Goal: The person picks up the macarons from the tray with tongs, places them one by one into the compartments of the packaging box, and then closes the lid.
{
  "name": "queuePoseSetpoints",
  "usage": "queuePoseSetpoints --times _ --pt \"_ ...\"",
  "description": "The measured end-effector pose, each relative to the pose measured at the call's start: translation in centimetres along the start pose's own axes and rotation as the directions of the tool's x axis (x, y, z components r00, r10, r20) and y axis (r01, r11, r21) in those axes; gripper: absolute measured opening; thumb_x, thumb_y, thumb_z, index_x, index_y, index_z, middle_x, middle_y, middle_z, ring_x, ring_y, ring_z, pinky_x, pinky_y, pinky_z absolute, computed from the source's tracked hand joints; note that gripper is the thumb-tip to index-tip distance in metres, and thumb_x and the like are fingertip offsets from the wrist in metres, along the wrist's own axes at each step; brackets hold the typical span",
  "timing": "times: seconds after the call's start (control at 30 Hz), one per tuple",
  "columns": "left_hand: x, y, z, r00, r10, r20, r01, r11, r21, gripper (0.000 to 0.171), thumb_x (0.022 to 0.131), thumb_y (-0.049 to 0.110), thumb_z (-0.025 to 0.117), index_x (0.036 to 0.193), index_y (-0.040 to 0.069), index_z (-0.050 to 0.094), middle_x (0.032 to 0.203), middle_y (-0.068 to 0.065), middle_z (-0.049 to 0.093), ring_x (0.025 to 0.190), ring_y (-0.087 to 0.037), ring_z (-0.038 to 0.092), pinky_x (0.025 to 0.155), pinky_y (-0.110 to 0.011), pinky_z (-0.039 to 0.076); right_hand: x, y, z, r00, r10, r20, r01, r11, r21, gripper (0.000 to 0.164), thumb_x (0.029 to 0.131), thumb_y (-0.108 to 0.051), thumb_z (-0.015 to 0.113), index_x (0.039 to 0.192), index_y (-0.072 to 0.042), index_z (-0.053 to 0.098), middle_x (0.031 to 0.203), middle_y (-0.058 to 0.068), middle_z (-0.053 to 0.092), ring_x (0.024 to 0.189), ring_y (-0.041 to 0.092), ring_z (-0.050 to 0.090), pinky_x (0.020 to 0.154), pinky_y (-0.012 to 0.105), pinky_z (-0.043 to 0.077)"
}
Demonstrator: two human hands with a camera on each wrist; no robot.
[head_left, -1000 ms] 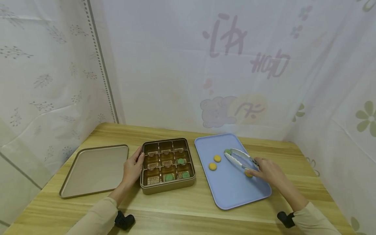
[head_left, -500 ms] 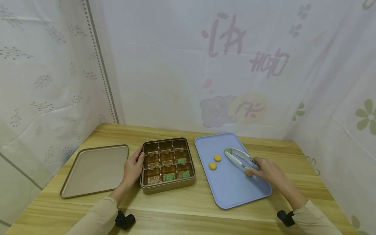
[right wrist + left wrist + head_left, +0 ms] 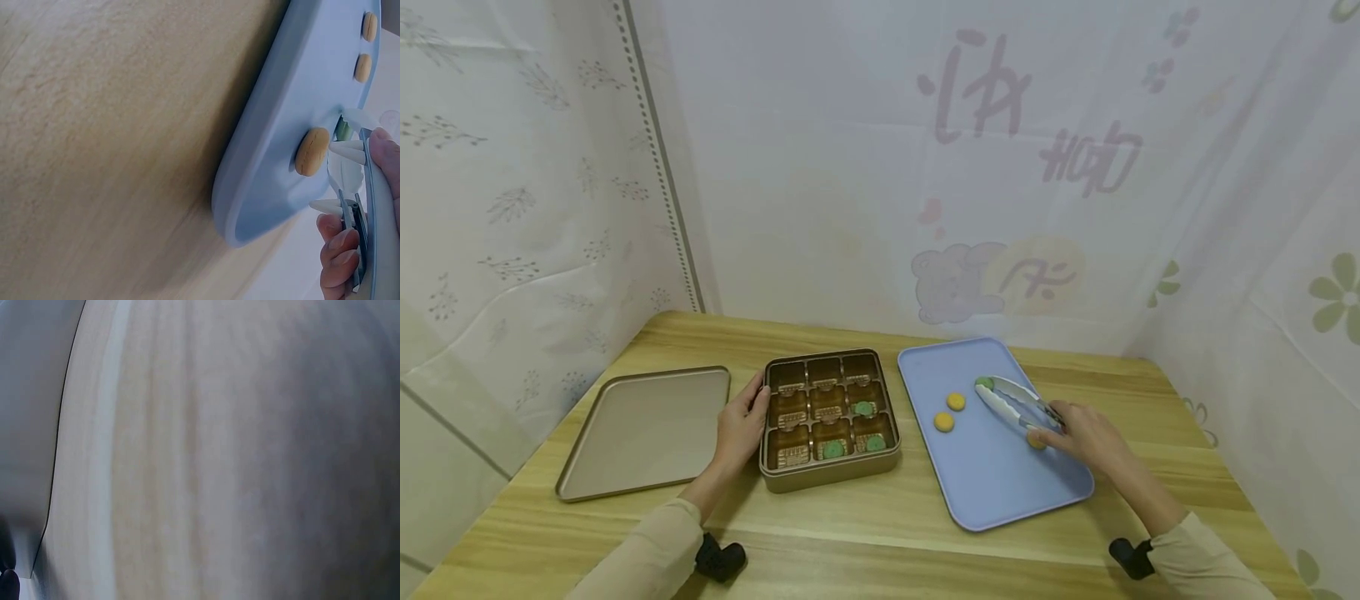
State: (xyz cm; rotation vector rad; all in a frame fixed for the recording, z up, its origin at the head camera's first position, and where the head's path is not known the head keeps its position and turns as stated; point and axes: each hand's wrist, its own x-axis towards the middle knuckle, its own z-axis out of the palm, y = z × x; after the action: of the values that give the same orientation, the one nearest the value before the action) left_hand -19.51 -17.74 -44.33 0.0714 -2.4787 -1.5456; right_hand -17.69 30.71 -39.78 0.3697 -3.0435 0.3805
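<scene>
In the head view my left hand (image 3: 741, 427) rests along the left side of a gold tin (image 3: 831, 477), its thumb at the rim. The tin holds a divided insert, with green macarons (image 3: 833, 450) in three compartments. My right hand (image 3: 1090, 433) grips white-tipped tongs (image 3: 1006, 408) over a blue tray (image 3: 992, 492). At the tongs' tips, between the two arms, is a green macaron (image 3: 985, 382). Two yellow macarons (image 3: 956, 402) lie left of the tongs. Another yellow macaron (image 3: 312, 152) sits on the tray below the tongs in the right wrist view, partly hidden in the head view.
A flat gold lid (image 3: 643, 433) lies on the wooden table (image 3: 850, 542) left of the tin. A printed white curtain (image 3: 820, 208) hangs behind and on both sides of the table. The left wrist view shows mostly tabletop.
The tongs' tips have drawn slightly closer together around the green macaron. My left hand and the tin have stayed in place.
</scene>
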Motion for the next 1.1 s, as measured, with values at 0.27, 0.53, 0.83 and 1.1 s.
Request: queuePoseSetpoints --times 0.27,0.53,0.83,1.1 --pt "0.0 0.0 0.0 1.000 -0.009 0.003 0.008 1.000 0.003 0.047 0.102 0.021 0.041 0.143 -0.001 0.036 0.144 -0.020 0.038 0.133 -0.037 0.036 0.109 -0.047 0.032 -0.2 0.0 -0.3 1.000 0.015 -0.006 -0.015 1.000 -0.009 0.049 0.080 -0.042 0.073 0.099 0.002 0.062 0.064 -0.002 0.046 0.057 0.012 0.040 0.048 0.024 0.029" --pt "0.0 0.1 0.0 1.000 -0.013 0.005 0.013 1.000 0.000 0.047 0.102 0.021 0.041 0.144 0.000 0.035 0.144 -0.020 0.038 0.134 -0.036 0.036 0.108 -0.048 0.033 -0.5 -0.3 -0.8 1.000 0.014 -0.019 -0.014 1.000 0.022 0.041 0.081 -0.041 0.071 0.091 -0.004 0.059 0.063 -0.003 0.042 0.056 0.011 0.039 0.047 0.023 0.027" --pt "0.0 0.1 0.0 1.000 -0.005 0.004 0.005 1.000 -0.005 0.047 0.102 0.021 0.041 0.144 0.000 0.035 0.144 -0.020 0.038 0.134 -0.036 0.036 0.108 -0.048 0.033 -0.5 -2.6 -1.7 0.999 -0.006 -0.033 0.006 1.000 0.001 0.049 0.080 -0.044 0.071 0.105 -0.003 0.062 0.070 -0.002 0.053 0.061 0.012 0.046 0.050 0.026 0.035" --pt "0.1 -0.1 0.0 1.000 0.006 -0.002 -0.006 1.000 0.012 0.046 0.102 0.021 0.042 0.143 0.000 0.037 0.144 -0.019 0.039 0.133 -0.037 0.037 0.108 -0.048 0.033 0.3 -6.8 -1.7 0.986 -0.145 -0.082 0.144 0.989 -0.020 0.041 0.079 -0.043 0.073 0.097 -0.009 0.059 0.072 0.000 0.055 0.058 0.009 0.044 0.047 0.023 0.035"
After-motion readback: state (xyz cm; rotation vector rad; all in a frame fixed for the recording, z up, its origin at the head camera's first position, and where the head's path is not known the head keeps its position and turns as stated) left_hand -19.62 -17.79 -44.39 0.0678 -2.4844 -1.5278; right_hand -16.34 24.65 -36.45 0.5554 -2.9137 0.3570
